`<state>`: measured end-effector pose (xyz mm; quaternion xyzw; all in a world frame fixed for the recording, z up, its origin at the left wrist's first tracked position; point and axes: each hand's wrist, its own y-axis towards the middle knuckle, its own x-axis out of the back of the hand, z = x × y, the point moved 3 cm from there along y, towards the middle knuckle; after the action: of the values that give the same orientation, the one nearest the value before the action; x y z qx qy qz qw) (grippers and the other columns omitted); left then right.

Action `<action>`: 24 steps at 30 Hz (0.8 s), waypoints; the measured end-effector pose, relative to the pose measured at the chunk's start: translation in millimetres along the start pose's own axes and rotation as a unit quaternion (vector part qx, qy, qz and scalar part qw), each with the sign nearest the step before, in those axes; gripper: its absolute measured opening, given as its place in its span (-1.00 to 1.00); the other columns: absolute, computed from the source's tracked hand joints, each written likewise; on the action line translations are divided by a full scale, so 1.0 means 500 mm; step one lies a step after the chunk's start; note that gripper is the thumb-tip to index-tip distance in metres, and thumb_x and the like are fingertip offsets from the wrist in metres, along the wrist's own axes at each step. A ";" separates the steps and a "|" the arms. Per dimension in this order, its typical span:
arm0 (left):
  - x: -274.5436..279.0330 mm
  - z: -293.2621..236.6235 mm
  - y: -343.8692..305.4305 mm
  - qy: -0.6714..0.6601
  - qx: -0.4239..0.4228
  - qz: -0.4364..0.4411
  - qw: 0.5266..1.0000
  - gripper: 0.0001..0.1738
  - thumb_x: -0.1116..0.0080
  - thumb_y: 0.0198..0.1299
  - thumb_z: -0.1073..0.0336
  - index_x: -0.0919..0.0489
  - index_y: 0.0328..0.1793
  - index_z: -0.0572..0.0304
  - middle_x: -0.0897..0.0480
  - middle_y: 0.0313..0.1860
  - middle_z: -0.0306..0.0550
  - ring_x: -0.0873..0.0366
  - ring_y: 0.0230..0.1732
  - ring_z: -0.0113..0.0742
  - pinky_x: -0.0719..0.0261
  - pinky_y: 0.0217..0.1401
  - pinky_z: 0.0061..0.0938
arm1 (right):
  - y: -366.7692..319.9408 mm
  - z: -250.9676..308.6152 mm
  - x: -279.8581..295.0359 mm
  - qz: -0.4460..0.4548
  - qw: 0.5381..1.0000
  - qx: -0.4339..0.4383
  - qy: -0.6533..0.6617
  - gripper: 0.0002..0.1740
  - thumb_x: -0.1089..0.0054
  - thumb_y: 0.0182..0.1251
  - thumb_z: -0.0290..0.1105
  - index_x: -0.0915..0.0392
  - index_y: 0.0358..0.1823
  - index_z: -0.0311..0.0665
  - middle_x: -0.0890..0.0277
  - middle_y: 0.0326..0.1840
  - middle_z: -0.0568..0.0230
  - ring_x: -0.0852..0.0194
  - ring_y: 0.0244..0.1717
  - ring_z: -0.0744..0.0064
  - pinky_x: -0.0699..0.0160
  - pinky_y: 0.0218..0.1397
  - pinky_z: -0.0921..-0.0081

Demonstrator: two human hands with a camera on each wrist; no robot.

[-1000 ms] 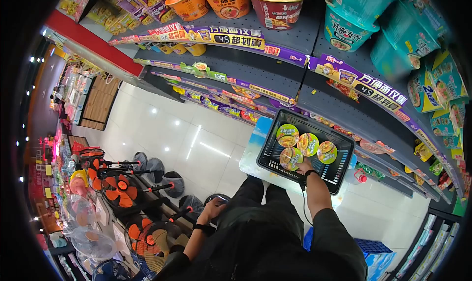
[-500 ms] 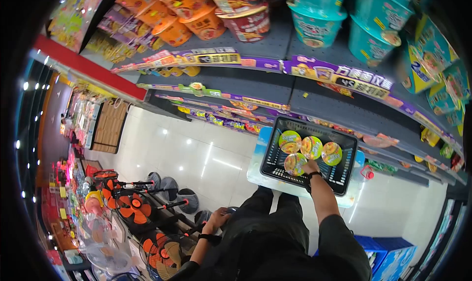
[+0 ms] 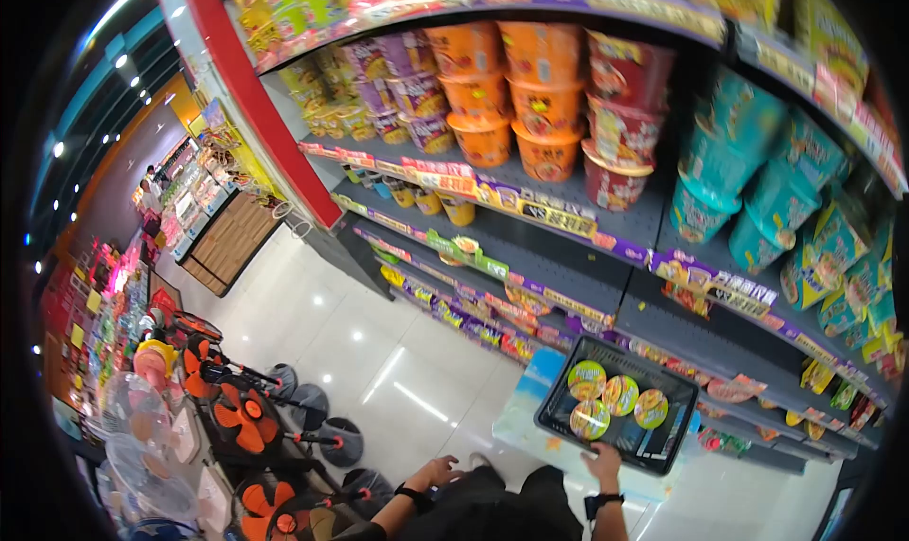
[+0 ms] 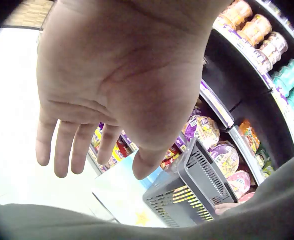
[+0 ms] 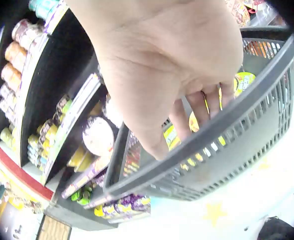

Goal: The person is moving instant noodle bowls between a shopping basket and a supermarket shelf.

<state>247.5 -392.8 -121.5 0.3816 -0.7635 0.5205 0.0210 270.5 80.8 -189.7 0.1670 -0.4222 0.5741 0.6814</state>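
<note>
My right hand (image 3: 602,462) is at the near rim of a black plastic basket (image 3: 684,429). In the right wrist view, its loosely extended fingers (image 5: 199,107) reach over the rim into the basket, holding nothing. Inside lie several round instant noodle cups with green and yellow lids (image 3: 620,395), grouped toward the left and middle. The basket stands on a pale low stand (image 3: 516,427). My left hand (image 3: 436,472) hangs in the air to the left of the basket. The left wrist view shows its palm (image 4: 117,75) with fingers straight and nothing held.
Shelves beyond the basket carry orange noodle tubs (image 3: 547,96), dark red tubs (image 3: 615,177) and teal tubs (image 3: 705,205). Fans with orange blades (image 3: 248,418) line the left side. Pale tiled floor (image 3: 379,352) runs between them and the shelves.
My right hand has drawn back from the nearest noodle cup to the basket's near rim. My left hand has lifted from beside my leg. The head view has tilted up toward the shelves.
</note>
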 end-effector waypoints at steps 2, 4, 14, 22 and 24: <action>0.009 0.021 0.035 0.036 -0.053 -0.013 0.998 -0.16 -0.33 0.24 -0.24 -0.51 0.47 0.18 -0.71 0.21 0.30 -0.70 0.21 0.17 -0.63 0.32 -0.13 | -0.040 0.036 -0.052 -0.040 0.996 0.010 -0.085 -0.17 -0.61 -0.08 0.09 -0.55 0.22 -0.15 -0.52 0.28 -0.02 -0.35 0.42 -0.09 -0.15 0.57 -0.10; 0.028 0.032 0.065 0.040 -0.090 -0.019 0.995 -0.18 -0.32 0.27 -0.24 -0.51 0.46 0.19 -0.71 0.20 0.29 -0.70 0.20 0.17 -0.63 0.33 -0.15 | -0.077 0.082 -0.076 -0.054 0.986 -0.001 -0.155 0.08 -0.64 -0.17 0.09 -0.32 0.41 -0.15 -0.28 0.47 -0.07 -0.06 0.58 -0.15 0.20 0.70 -0.21; 0.133 0.136 0.092 -0.020 -0.162 -0.027 0.986 -0.16 -0.29 0.21 -0.28 -0.56 0.40 0.22 -0.72 0.18 0.27 -0.64 0.28 0.19 -0.57 0.39 -0.14 | -0.011 0.116 -0.167 0.088 0.938 -0.230 -0.243 0.22 -0.53 -0.08 0.17 -0.18 0.53 -0.35 -0.13 0.60 -0.06 0.24 0.71 -0.15 -0.15 0.65 -0.05; 0.197 0.299 0.100 -0.133 -0.070 -0.119 0.981 -0.12 -0.35 0.14 -0.33 -0.60 0.38 0.19 -0.70 0.22 0.28 -0.61 0.33 0.18 -0.55 0.41 -0.13 | -0.045 0.235 -0.176 0.087 0.878 -0.225 -0.413 0.01 -0.34 0.11 0.21 -0.33 0.41 -0.45 -0.53 0.29 -0.12 -0.34 0.48 -0.06 -0.04 0.64 -0.04; 0.212 0.319 0.105 -0.172 -0.058 -0.140 0.973 -0.13 -0.37 0.12 -0.33 -0.62 0.36 0.19 -0.70 0.21 0.29 -0.61 0.33 0.18 -0.56 0.41 -0.14 | -0.063 0.307 -0.149 0.222 0.892 -0.196 -0.341 -0.25 -0.11 0.45 0.01 -0.37 0.47 -0.40 -0.46 0.46 -0.15 -0.41 0.49 0.00 -0.31 0.57 0.10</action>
<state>198.8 -572.8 -189.8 0.5667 -0.7235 0.3939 -0.0154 241.7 -85.5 -148.5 0.1176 -0.7586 0.5241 0.3689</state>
